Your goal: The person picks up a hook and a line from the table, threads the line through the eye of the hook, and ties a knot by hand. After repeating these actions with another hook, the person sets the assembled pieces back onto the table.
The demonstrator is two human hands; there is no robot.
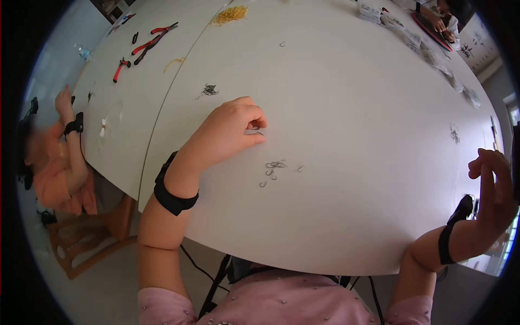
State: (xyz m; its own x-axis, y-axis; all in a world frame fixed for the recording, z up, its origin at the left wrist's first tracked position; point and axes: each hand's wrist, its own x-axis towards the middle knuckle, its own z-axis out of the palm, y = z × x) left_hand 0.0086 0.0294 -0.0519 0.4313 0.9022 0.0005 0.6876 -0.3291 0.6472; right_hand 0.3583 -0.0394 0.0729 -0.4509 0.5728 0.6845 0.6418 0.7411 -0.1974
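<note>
My left hand [233,130] is low over the white table, its fingers curled toward the thumb; a thin dark piece shows between them, too small to identify. Just below it lies a loose group of small metal hooks [276,164], with a single hook [300,169] to their right. A darker pile of hooks [209,90] sits above my left wrist. My right hand [494,181] is raised at the right edge, thumb and fingers pressed together; anything between them is hidden. Beyond it is another small hook pile [454,132].
Red-handled pliers [149,46], smaller red cutters [120,70] and a yellow pile [230,15] lie at the back left. Clear packets [414,40] line the back right. Another person [65,173] sits left; a person's hands [433,21] are over a red tray [428,32].
</note>
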